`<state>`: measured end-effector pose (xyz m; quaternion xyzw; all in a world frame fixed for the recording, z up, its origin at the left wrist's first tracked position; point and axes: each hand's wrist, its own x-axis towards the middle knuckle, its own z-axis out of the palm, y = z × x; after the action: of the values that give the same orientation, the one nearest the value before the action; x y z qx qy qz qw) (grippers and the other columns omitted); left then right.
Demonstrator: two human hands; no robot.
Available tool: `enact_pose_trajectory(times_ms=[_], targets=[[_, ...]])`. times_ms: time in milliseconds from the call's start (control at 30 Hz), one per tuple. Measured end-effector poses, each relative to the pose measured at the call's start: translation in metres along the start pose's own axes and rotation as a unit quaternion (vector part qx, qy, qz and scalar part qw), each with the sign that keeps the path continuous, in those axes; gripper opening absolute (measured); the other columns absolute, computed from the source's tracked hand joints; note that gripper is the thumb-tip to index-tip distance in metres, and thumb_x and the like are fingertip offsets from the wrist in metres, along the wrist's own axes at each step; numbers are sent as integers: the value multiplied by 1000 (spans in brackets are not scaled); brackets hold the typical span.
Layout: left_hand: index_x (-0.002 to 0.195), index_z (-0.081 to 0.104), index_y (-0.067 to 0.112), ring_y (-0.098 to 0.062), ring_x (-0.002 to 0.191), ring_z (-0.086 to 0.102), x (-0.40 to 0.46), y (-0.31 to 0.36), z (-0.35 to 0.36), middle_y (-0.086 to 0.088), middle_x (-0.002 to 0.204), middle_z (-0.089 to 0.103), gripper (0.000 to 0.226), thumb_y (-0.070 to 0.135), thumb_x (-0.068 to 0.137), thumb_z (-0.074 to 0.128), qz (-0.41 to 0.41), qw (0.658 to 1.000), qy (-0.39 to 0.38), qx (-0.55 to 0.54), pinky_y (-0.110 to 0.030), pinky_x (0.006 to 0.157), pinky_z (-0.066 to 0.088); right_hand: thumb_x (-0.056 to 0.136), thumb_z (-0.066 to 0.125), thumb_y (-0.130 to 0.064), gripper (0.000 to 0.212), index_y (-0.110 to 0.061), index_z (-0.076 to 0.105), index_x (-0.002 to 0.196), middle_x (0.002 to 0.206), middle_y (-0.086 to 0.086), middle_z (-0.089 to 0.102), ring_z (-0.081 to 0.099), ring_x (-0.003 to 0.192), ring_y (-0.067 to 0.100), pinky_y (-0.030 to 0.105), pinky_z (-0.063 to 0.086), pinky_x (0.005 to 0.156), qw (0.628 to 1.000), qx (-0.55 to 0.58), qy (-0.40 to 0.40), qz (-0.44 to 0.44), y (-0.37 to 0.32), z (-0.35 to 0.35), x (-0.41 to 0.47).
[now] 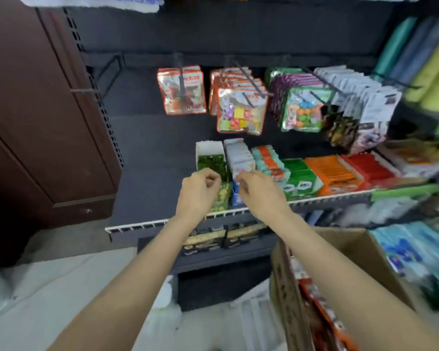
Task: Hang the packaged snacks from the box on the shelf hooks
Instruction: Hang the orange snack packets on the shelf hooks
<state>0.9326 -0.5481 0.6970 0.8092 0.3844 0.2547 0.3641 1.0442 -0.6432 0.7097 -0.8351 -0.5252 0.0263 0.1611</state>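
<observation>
Both bare arms reach forward over the shelf edge (188, 220), and the two hands hover close together in front of the boxed goods. The left hand (199, 191) has its fingers curled in with nothing visible between them; the right hand (257, 190) is curled too, thumb and fingertips drawn together, and whether it pinches anything small I cannot tell through the blur. Up above, the shelf hooks (249, 79) already carry hanging packs: an orange-edged snack bag (181, 91) alone on the left hook, a stack of orange-edged snack bags (241, 110) on the next, then a row with a green-edged bag (306, 110) in front, and white packets (365, 97) further right. Behind the hands stand an open white carton of green sweets (211, 158) and a carton of pale packets (240, 155), with green, orange and red bars (335, 173) lined up to the right. Down at the lower right sits the cardboard box (352, 252), just beside the right forearm, with red-and-orange packaged snacks (322, 310) still lying inside it.
</observation>
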Motion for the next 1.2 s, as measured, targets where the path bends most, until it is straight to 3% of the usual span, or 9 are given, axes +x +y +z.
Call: enact_pose_trajectory(times_ms=[100,200,333,467,633,733,900,1100,1200], targets=[[99,67,12,-12,82,58,-48,12,55,-2,88,65,16,20,93,54,-1,997,-73,-6,-16,68,40,98,42,-19,23,-16,59,114,100,7,65,61,83,28,34,44,57,991,-54,-104,57,48,7,-62],[97,65,13,-14,83,61,-80,27,114,-3,94,68,15,20,95,52,12,988,-155,8,-23,70,46,97,42,-21,22,-15,61,106,99,9,64,61,90,31,32,39,59,979,-92,-148,110,108,21,-109],[103,66,10,-20,89,64,-104,47,198,-7,98,70,18,14,94,50,28,976,-214,23,-31,80,51,88,48,-20,21,-19,65,100,105,11,66,62,101,32,39,52,78,967,-51,-167,185,197,52,-147],[110,61,5,-31,104,61,-113,41,277,-16,108,65,22,9,91,49,5,954,-275,120,-38,87,48,88,58,-24,35,-13,59,122,120,15,60,57,111,32,37,47,88,954,19,-227,193,258,73,-162],[140,28,-1,-31,129,41,-117,13,326,-21,142,36,49,2,94,43,-90,890,-350,277,-35,106,38,78,74,-34,65,-13,48,133,130,8,54,50,121,27,33,40,100,926,106,-335,137,297,89,-155],[149,9,4,-32,141,25,-114,6,333,-18,155,12,65,2,94,44,-147,867,-361,312,-40,113,30,79,74,-26,62,-13,49,134,128,5,58,53,118,22,27,40,99,920,136,-348,119,309,91,-149],[126,44,7,-29,111,56,-101,9,335,-14,125,52,33,7,93,49,-85,841,-352,401,-38,88,48,88,64,-17,46,-11,54,132,131,7,54,52,118,23,29,41,98,934,112,-325,92,321,94,-142],[108,56,14,-24,104,60,-98,16,338,-6,113,61,18,6,93,50,11,803,-345,486,-34,77,49,91,55,-7,31,-5,61,122,122,8,62,57,112,21,28,46,95,912,220,-310,156,335,99,-141],[108,55,12,-26,104,60,-101,17,336,-8,112,61,19,2,94,46,18,810,-330,485,-34,77,48,89,59,-8,29,-4,65,117,118,10,63,59,110,23,38,46,99,904,266,-290,168,340,101,-142]])
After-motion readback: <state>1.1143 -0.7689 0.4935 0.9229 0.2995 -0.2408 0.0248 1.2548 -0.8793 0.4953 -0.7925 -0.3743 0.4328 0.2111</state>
